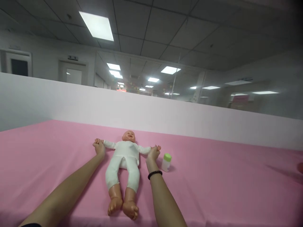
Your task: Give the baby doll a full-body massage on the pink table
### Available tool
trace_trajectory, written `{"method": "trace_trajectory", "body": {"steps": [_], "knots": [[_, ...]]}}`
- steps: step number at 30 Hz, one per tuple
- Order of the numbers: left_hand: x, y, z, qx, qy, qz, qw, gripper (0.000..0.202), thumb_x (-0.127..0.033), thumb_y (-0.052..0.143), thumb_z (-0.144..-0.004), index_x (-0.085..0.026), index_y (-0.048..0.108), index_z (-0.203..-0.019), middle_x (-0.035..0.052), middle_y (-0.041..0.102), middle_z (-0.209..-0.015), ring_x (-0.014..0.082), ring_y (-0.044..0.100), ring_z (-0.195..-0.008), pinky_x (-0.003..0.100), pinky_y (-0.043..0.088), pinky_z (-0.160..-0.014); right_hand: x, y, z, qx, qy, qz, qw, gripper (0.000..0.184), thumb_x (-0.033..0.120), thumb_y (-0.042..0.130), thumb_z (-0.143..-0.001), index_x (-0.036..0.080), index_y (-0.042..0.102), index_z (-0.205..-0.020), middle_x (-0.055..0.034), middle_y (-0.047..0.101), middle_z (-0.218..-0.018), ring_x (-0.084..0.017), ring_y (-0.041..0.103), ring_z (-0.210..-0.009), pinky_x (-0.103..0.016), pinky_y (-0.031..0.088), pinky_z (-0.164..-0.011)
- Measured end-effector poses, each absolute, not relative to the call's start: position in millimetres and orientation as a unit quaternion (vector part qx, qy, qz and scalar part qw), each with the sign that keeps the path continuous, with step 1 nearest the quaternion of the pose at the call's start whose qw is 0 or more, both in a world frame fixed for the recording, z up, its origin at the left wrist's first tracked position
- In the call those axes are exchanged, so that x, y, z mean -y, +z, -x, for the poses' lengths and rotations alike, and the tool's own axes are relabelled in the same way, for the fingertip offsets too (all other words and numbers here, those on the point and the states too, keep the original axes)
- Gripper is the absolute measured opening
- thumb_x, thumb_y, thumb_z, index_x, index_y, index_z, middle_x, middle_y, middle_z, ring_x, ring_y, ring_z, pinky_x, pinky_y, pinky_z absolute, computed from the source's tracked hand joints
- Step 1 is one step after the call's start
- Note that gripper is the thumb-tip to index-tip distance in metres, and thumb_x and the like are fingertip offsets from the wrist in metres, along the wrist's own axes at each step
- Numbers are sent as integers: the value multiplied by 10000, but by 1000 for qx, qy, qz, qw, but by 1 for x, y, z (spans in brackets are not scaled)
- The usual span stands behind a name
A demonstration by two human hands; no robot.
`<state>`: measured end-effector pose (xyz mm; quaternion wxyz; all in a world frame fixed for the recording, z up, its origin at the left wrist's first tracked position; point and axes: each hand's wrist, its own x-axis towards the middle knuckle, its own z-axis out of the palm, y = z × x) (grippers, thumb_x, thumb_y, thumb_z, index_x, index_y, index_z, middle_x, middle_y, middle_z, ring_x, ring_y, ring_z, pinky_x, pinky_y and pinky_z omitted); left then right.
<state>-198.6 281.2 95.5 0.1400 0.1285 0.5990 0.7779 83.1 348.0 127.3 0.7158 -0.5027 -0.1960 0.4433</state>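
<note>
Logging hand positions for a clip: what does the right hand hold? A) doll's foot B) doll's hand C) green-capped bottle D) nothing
B: the right hand wraps around the hand of the white-suited plastic baby doll; the green-capped white bottle stands beside it.

- We find the baby doll (pixel 125 160) on its back on the covered table (pixel 47 157), feet toward us.
- Our left hand (pixel 99 148) clasps the doll's hand on our left; our right hand (pixel 153 154) clasps the other.
- The small bottle (pixel 166 162) stands just right of our right hand.
- The low partition (pixel 118 107) runs behind the table.
</note>
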Motion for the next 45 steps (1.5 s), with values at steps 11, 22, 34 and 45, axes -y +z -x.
{"method": "trace_trajectory", "body": {"steps": [11, 22, 34, 45], "knots": [[-284, 89, 196, -558, 786, -220, 151, 286, -387, 575, -982, -140, 594, -1125, 61, 643, -1012, 158, 622, -857, 342, 542, -809, -347, 129, -80, 182, 566, 351, 724, 318, 407, 555, -1002, 131, 614, -1149, -51, 654, -1007, -122, 629, -784, -281, 548, -711], [-291, 85, 200, -558, 784, -220, 161, 343, -468, 517, -992, -142, 582, -1077, 54, 651, -945, 169, 628, -851, 357, 521, -835, -350, 124, -80, 201, 575, 329, 722, 345, 424, 560, -998, 137, 598, -1185, -60, 635, -1038, -131, 623, -817, -293, 558, -720], [-277, 81, 174, -492, 684, -520, 139, 502, -260, 627, -804, -235, 513, -1293, 64, 652, -1206, 206, 627, -1108, 367, 490, -1022, -344, 120, -66, 506, 446, 350, 650, 296, 350, 595, -866, 196, 630, -1118, -34, 671, -1101, -160, 621, -938, -294, 484, -858], [-268, 89, 160, -461, 601, -630, 171, 427, -224, 694, -740, -199, 713, -1165, 74, 709, -1158, 257, 635, -1082, 398, 509, -999, -314, 120, -50, 717, 381, 297, 504, 218, 214, 686, -638, 251, 746, -844, 12, 731, -951, -211, 611, -977, -363, 416, -1020]]}}
